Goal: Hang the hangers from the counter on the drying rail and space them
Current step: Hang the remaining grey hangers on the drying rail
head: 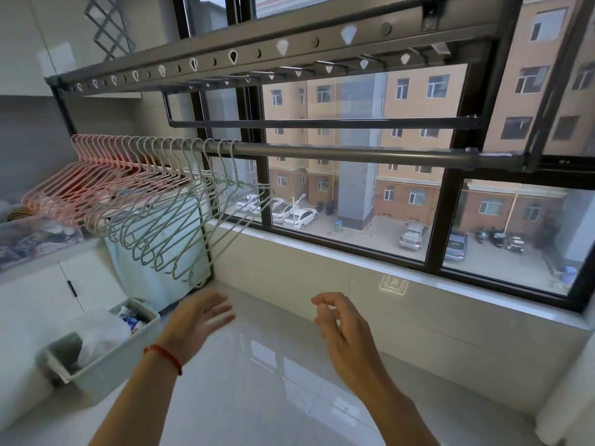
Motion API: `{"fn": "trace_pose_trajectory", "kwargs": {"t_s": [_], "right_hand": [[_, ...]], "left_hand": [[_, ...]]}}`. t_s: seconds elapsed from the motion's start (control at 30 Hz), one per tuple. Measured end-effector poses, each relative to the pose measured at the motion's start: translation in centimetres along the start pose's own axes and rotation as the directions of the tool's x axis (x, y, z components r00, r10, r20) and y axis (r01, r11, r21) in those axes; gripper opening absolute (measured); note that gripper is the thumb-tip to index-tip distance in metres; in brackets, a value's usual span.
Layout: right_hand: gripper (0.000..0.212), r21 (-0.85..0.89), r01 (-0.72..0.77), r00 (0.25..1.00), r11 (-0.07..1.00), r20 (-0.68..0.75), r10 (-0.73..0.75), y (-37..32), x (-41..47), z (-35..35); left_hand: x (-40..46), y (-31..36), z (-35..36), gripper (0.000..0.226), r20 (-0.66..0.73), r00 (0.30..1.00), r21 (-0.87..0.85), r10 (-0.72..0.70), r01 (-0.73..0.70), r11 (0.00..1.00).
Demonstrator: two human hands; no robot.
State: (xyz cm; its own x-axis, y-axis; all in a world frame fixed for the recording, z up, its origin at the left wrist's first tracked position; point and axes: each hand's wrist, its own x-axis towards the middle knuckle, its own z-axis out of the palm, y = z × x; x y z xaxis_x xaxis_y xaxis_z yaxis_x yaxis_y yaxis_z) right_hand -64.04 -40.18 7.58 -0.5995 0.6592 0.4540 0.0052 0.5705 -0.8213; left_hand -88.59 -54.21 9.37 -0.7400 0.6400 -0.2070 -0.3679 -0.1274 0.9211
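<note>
Up and to the left of both hands, the hangers [151, 201] crowd the left end of the rail [354, 153], which runs left to right. The left hand [199, 312], spread and empty, is nearer; the right hand [338, 323] hangs loosely curled, holding nothing.

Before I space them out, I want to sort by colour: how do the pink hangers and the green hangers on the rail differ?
The pink hangers sit at the far left end of the rail; the green hangers hang to their right, nearer the window. The pink hooks are packed tightly; the green hooks spread wider toward the right. Both groups hang by their hooks from the same rail, and neither is touched by a hand.
</note>
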Motion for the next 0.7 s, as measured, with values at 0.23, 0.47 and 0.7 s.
{"fn": "trace_pose_trajectory", "kwargs": {"t_s": [0.23, 0.47, 0.7], "right_hand": [[0.023, -0.013, -0.064, 0.994, 0.998, -0.088, 0.063, 2.9, -3.6, -5.0], [0.011, -0.051, -0.291, 0.899, 0.956, -0.356, 0.254, 6.5, -11.5, -17.3], [0.014, -0.002, -0.594, 0.520, 0.805, -0.764, 0.382, 7.6, -24.8, -34.8]], "left_hand": [[-6.3, -11.9, 7.0, 0.028, 0.088, 0.973, 0.289, -0.214, 0.181, 0.940], [-15.0, -17.3, 25.5, 0.017, 0.483, 0.865, 0.468, -0.134, -0.126, 0.875], [-25.2, -25.0, 42.1, 0.018, 0.784, 0.584, 0.483, -0.209, -0.362, 0.798]]}}
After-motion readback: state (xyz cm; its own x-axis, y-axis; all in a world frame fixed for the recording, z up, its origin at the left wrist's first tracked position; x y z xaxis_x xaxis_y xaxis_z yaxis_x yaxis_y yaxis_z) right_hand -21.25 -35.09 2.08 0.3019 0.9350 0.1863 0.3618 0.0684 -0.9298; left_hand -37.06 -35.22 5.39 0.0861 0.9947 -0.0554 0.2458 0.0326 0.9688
